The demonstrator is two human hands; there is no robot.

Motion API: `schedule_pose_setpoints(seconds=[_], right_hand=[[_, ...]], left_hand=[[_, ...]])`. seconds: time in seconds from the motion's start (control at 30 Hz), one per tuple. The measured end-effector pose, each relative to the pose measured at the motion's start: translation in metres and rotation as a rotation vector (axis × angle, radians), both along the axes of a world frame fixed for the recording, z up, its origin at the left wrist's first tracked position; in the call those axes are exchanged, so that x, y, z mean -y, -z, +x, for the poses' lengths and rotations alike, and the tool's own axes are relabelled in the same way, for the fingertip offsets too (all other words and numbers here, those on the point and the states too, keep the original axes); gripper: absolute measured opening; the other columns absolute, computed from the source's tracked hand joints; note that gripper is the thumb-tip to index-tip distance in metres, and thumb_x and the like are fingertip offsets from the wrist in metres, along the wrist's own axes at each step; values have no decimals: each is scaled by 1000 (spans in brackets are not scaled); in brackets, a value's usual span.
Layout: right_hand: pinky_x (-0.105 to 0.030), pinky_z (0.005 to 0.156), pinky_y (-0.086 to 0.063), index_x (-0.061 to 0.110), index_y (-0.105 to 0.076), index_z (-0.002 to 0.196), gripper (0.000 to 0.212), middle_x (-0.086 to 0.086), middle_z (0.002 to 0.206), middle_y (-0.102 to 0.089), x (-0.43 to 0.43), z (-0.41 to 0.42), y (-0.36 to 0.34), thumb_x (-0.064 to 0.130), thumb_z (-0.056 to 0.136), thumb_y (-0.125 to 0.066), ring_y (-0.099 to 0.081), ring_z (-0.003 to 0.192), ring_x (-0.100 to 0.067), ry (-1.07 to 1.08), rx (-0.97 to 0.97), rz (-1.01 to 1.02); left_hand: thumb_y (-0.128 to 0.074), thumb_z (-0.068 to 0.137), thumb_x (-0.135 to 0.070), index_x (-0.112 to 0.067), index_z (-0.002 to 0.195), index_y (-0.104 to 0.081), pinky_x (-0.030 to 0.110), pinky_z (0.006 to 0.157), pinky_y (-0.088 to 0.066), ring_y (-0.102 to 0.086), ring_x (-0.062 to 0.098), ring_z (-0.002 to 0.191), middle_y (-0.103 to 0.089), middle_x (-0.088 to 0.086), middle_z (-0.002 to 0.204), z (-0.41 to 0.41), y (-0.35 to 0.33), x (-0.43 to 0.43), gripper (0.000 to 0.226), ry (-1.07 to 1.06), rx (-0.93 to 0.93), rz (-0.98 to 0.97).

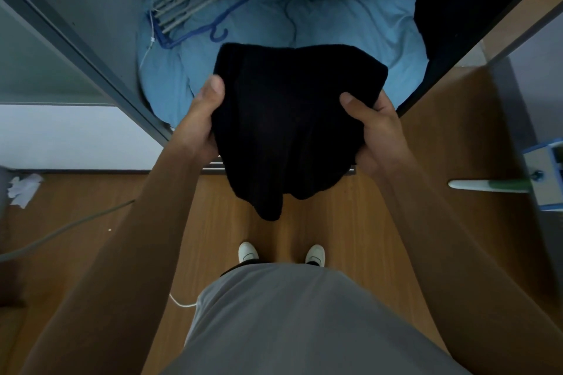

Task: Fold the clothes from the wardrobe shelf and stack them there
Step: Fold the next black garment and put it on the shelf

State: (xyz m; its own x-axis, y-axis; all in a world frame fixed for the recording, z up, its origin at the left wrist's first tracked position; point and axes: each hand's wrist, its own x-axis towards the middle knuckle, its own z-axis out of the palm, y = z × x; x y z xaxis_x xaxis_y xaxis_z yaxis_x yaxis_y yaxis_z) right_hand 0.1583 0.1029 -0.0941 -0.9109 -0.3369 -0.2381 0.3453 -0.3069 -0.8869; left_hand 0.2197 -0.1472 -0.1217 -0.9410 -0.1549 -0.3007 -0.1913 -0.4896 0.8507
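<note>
A folded black garment point(292, 119) is held in front of the open wardrobe, its far edge over the shelf and a loose corner hanging down toward the floor. My left hand point(202, 122) grips its left side with the thumb on top. On the right side, my right hand point(373, 128) grips it the same way. Behind it, a crumpled light blue quilt point(335, 21) fills the wardrobe shelf. A dark pile of clothes point(457, 15) lies at the shelf's right end.
A blue plastic hanger rack point(198, 9) with a white cord lies on the quilt at the back left. Grey wardrobe frame point(76, 39) stands left, a wooden panel point(457, 131) right. White crumpled paper point(23, 189) and a cable point(70, 225) lie on the wooden floor.
</note>
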Motion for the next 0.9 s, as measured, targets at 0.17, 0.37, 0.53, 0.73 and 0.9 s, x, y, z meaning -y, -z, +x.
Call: schedule_pose_setpoints(seconds=[0.17, 0.37, 0.53, 0.73, 0.9], right_hand=[[-34, 88, -58, 15, -59, 134, 37, -8, 124, -71, -2, 0, -3, 7, 98, -57, -68, 115, -25, -30, 122, -81], [-37, 94, -57, 12, -62, 136, 39, -11, 133, -67, -9, -13, 0, 29, 102, -53, -65, 122, -27, -73, 263, -118], [-42, 113, -43, 10, -51, 144, 49, -11, 144, -58, -8, -4, 23, 35, 102, -51, -55, 133, -25, -159, 180, 43], [-46, 107, -47, -2, -64, 122, 27, -16, 115, -68, 10, 6, 40, 9, 97, -61, -64, 109, -28, -92, 164, 255], [-42, 103, -50, -4, -58, 134, 40, -22, 133, -62, 10, -4, 29, 17, 100, -56, -61, 124, -34, -143, 232, 114]], left_hand=[[-96, 38, -57, -25, 124, -57, 25, 83, -57, -68, 14, 112, -73, -4, 118, 9, 11, -13, 100, 277, 135, -104], [-80, 75, -23, -14, 124, -63, 29, 82, -58, -69, 22, 110, -74, 4, 115, 0, 1, -27, 52, 179, 115, -70], [-78, 83, -29, -16, 130, -61, 33, 86, -58, -69, 24, 111, -72, 7, 120, -12, -7, -24, 52, 33, 105, -63], [-75, 87, -35, -16, 118, -69, 29, 79, -59, -72, 21, 105, -76, 3, 110, -9, -4, 2, 37, -11, 205, -199], [-79, 82, -36, -21, 120, -66, 25, 78, -59, -71, 19, 107, -75, 0, 114, 0, -2, 31, 44, 96, 206, -204]])
